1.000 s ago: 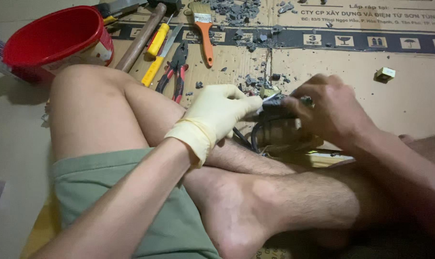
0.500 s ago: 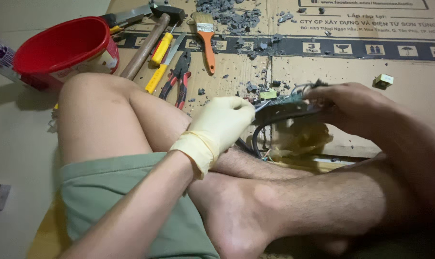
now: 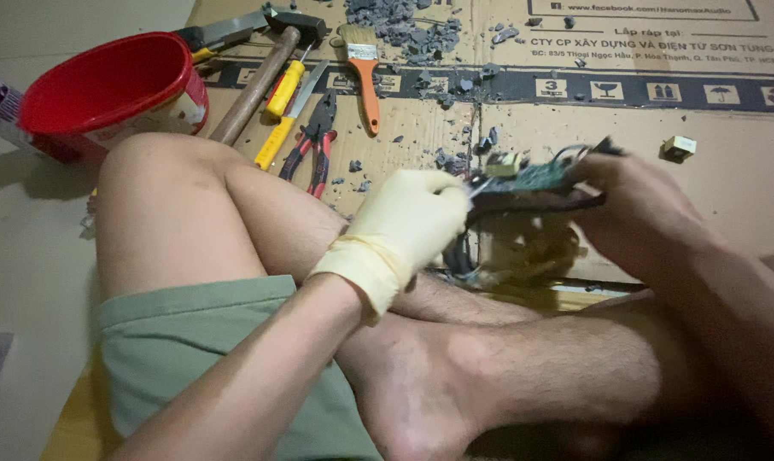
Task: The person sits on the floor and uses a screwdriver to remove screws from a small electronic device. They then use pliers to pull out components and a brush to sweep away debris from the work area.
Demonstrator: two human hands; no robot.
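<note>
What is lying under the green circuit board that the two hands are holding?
Under the circuit board, dark wires hang down over a blurred yellowish part, which rests on the cardboard. The right hand and gloved left hand cover the rest.

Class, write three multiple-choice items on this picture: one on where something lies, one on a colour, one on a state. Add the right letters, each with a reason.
1. Where does the paintbrush lie?
A. on the cardboard sheet
B. in the red bowl
C. on the person's knee

2. What colour is the glove on the left hand?
A. blue
B. pale yellow
C. black

3. What state is the right hand in?
A. flat on the floor
B. resting open and holding nothing
C. closed on the circuit board

Answers: 1 A, it lies flat among grey debris on the sheet. 2 B, the glove is pale yellow. 3 C, the fingers wrap the board's edge.
</note>
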